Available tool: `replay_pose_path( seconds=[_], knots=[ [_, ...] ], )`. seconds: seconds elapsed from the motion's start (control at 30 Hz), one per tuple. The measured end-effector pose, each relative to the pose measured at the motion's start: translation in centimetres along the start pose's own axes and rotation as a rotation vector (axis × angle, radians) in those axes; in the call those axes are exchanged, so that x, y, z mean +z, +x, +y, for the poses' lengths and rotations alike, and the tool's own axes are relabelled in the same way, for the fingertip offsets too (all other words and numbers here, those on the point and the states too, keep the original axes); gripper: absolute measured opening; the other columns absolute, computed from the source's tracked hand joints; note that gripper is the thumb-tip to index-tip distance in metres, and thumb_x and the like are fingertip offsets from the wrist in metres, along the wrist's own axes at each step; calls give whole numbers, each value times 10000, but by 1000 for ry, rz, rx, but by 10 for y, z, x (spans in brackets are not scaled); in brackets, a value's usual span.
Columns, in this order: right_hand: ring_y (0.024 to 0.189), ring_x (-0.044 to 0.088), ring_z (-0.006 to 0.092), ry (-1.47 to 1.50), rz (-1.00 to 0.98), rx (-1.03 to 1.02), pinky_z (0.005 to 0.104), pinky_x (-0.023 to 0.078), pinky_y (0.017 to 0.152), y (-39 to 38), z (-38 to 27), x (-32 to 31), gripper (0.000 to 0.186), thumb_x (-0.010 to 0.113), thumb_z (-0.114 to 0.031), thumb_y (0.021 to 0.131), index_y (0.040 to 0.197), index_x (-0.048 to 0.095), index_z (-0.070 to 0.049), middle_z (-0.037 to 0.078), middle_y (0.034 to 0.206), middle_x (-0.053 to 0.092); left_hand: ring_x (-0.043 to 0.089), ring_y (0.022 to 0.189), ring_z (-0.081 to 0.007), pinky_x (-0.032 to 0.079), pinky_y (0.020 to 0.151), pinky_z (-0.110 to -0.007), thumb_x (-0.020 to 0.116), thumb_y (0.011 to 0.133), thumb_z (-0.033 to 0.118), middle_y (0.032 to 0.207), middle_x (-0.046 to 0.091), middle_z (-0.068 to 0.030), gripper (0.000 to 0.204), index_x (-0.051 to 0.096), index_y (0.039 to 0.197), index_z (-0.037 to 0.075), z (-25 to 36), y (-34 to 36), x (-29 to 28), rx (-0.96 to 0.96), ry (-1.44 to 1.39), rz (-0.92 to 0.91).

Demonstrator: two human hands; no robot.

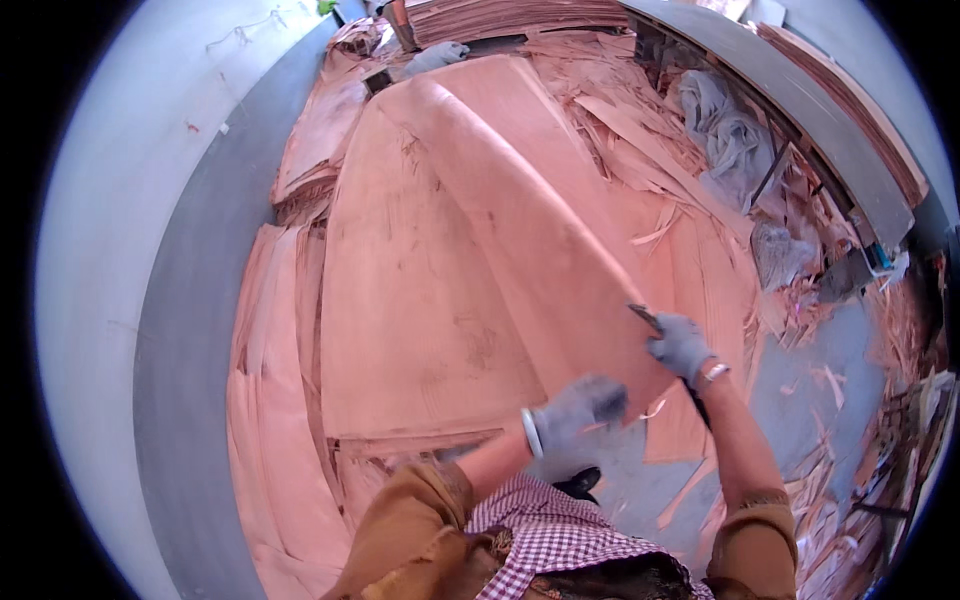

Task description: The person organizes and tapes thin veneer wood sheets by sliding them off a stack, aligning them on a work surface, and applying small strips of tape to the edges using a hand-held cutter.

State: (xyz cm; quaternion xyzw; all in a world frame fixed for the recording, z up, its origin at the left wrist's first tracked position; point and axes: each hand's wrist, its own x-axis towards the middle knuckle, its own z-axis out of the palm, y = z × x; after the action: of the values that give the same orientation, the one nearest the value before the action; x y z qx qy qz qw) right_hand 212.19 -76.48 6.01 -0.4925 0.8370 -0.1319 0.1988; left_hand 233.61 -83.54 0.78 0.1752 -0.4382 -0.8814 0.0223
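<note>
My right hand [681, 348], in a grey glove, is closed around a dark, narrow tool [643, 317]. The tool sticks out past both sides of the fist; its exact kind does not show. The fist is at the right edge of a thin pinkish wood veneer sheet [540, 250], which is curled over lengthwise. My left hand [583, 408], also gloved, is at the near edge of that sheet, its fingers smeared by motion. Whether it grips the sheet cannot be told. Underneath lies a flat stack of veneer [400, 330].
More veneer piles [265, 340] lie along the left wall. Torn scraps [650, 165] and crumpled plastic [725, 130] fill the right side by a long grey bench [800, 90]. At the far end, a grey glove-like shape [437, 57] rests by the stack. Grey floor [815, 370] shows at right.
</note>
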Motion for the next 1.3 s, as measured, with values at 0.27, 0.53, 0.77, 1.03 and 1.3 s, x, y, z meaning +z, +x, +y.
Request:
replay_pose_path(
  seconds=[0.27,0.53,0.77,1.03,1.3],
  knots=[
    [750,572,388,-105,98,-130,457,461,634,-120,125,-73,107,584,-91,705,786,539,-37,196,765,571,545,823,-160,481,800,-324,610,855,412,942,584,-41,394,571,1019,56,32,186,11,142,11,760],
    [730,594,357,-212,-121,-72,440,478,633,-178,202,-186,131,574,-142,751,831,558,-39,170,822,591,554,945,-178,441,898,-359,575,856,375,1030,598,-76,316,625,972,85,57,319,66,212,-407,307],
    [744,614,339,-138,-155,-127,422,492,628,-166,246,-295,207,583,-221,804,851,536,-25,166,825,591,544,819,-161,484,730,-294,545,825,178,875,591,-56,201,607,898,1,121,371,87,608,-10,478],
    [717,610,330,28,-103,-214,415,491,581,-236,336,-411,285,618,-256,786,932,492,-45,135,841,556,538,1044,-255,439,909,-361,501,869,299,1161,546,-147,462,508,1173,-49,168,378,314,700,-296,284],
    [814,602,319,45,-77,-357,390,495,648,-265,505,-492,336,646,-249,760,987,502,-46,137,899,540,522,1056,-233,422,926,-344,498,885,320,1217,515,-159,450,512,1173,-26,153,463,466,996,-33,585]
  ],
)
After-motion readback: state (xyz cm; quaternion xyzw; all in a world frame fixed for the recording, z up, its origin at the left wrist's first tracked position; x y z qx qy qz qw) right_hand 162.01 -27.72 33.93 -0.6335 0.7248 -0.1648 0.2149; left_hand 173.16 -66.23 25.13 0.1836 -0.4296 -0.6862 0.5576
